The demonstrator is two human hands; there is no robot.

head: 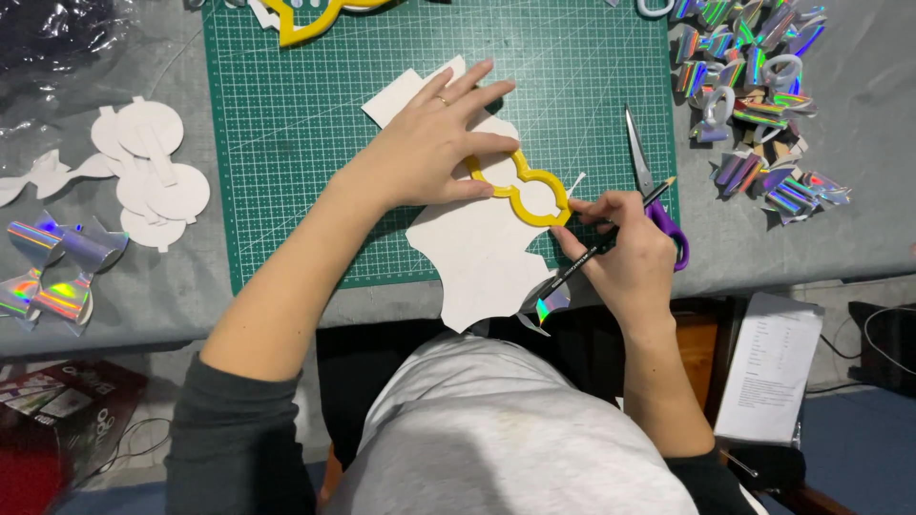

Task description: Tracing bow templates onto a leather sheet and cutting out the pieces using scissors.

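A grey table point(859, 172) carries a green cutting mat point(315, 124) at centre top, white cutouts point(153, 172) at left, holographic bows point(57, 272) lower left, more bows point(754, 105) upper right.

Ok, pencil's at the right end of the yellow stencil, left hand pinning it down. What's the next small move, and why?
Probably run the pencil on along the stencil edge, keeping the left hand pressed flat. The right hand has the tip at the stencil's right end on the white sheet, and no traced outline is visible from here, so the stencil likely must not shift yet.
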